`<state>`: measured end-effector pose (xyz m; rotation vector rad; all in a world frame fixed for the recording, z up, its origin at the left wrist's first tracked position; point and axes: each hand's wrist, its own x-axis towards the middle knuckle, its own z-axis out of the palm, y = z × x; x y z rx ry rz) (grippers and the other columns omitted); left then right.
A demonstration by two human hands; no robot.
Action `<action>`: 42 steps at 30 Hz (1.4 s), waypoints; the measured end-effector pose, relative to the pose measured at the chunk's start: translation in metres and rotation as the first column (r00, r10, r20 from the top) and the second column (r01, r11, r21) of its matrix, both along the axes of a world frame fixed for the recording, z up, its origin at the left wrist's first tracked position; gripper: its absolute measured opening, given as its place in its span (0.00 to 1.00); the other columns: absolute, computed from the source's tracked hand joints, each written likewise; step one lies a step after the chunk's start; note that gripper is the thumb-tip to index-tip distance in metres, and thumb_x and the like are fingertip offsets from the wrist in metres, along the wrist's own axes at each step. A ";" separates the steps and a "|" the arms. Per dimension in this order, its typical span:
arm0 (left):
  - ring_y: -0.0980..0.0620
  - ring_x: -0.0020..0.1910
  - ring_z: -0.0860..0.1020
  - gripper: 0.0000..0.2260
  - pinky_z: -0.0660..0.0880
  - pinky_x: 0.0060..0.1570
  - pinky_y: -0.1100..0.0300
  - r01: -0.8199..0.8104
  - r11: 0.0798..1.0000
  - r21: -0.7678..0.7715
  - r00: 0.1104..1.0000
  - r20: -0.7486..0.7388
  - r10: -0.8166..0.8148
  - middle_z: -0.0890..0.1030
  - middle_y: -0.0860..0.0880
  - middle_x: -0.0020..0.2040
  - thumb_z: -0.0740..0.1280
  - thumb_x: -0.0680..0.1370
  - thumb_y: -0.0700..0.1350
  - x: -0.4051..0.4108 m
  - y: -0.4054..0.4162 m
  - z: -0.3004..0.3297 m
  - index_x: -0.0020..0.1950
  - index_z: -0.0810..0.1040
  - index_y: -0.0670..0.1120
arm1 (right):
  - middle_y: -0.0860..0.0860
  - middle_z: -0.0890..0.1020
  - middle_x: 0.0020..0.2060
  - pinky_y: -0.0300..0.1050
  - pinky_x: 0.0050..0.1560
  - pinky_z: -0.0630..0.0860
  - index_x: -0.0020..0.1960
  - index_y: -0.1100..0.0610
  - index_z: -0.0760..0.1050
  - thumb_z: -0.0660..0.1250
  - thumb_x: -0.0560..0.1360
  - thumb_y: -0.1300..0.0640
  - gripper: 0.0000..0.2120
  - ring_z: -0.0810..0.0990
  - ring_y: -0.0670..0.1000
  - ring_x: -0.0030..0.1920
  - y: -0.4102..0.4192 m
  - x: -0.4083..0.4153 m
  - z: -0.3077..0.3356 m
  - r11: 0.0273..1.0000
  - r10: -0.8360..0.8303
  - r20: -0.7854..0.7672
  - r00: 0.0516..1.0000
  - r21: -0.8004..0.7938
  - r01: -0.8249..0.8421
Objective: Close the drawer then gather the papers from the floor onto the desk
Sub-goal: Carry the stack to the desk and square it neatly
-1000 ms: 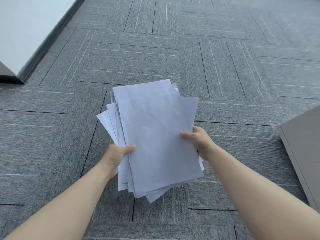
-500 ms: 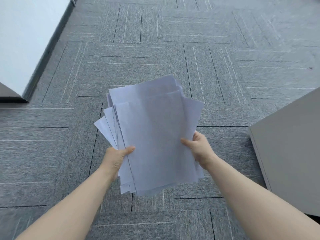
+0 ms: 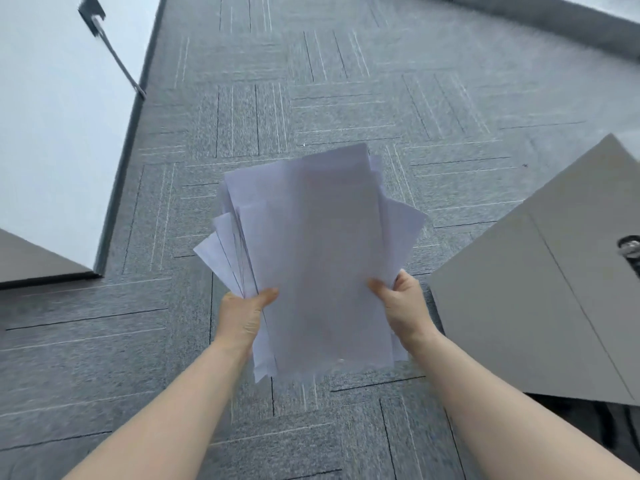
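A loose, fanned stack of white papers (image 3: 311, 258) hangs in the air in front of me above the grey carpet. My left hand (image 3: 242, 317) grips its lower left edge, thumb on top. My right hand (image 3: 401, 306) grips the lower right edge, thumb on top as well. The grey desk (image 3: 540, 299) lies to the right of the papers, its top seen from above, with a round metal fitting (image 3: 628, 245) near the frame edge. No drawer shows.
Grey carpet tiles (image 3: 346, 98) cover the floor ahead. A white wall with a dark skirting (image 3: 124, 168) runs along the left. A second grey surface corner (image 3: 31, 261) juts in at the left. A dark low edge (image 3: 554, 26) crosses the far right.
The papers have risen with both hands still gripping them. My view has lifted and swung right, so much more of the desk top shows on the right.
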<state>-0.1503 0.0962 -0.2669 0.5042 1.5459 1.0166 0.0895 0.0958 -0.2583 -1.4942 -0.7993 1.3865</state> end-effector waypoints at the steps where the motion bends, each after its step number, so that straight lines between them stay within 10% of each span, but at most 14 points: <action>1: 0.40 0.48 0.84 0.11 0.77 0.55 0.37 0.021 1.000 0.011 1.000 0.011 -0.021 0.86 0.41 0.48 0.77 0.67 0.37 0.005 0.004 0.021 0.49 0.84 0.43 | 0.46 0.87 0.38 0.45 0.45 0.82 0.48 0.56 0.79 0.65 0.76 0.70 0.11 0.85 0.46 0.40 -0.002 0.004 0.022 1.000 -0.028 0.001 1.000 0.013 0.027; 20: 0.39 0.48 0.83 0.11 0.80 0.51 0.47 0.550 0.802 0.232 0.821 0.027 -0.570 0.86 0.43 0.44 0.73 0.69 0.32 0.186 0.010 0.325 0.49 0.83 0.39 | 0.50 0.87 0.42 0.40 0.39 0.80 0.52 0.60 0.79 0.62 0.78 0.70 0.09 0.86 0.51 0.43 -0.141 0.131 0.322 0.786 -0.590 -0.003 0.807 0.226 0.575; 42: 0.53 0.36 0.78 0.08 0.72 0.34 0.62 0.830 0.451 0.329 0.509 -0.116 -0.853 0.82 0.50 0.38 0.76 0.69 0.36 0.464 -0.130 0.472 0.44 0.82 0.44 | 0.49 0.86 0.42 0.44 0.43 0.80 0.52 0.65 0.79 0.63 0.78 0.68 0.07 0.84 0.49 0.42 -0.337 0.321 0.436 0.305 -0.939 -0.024 0.343 0.398 0.865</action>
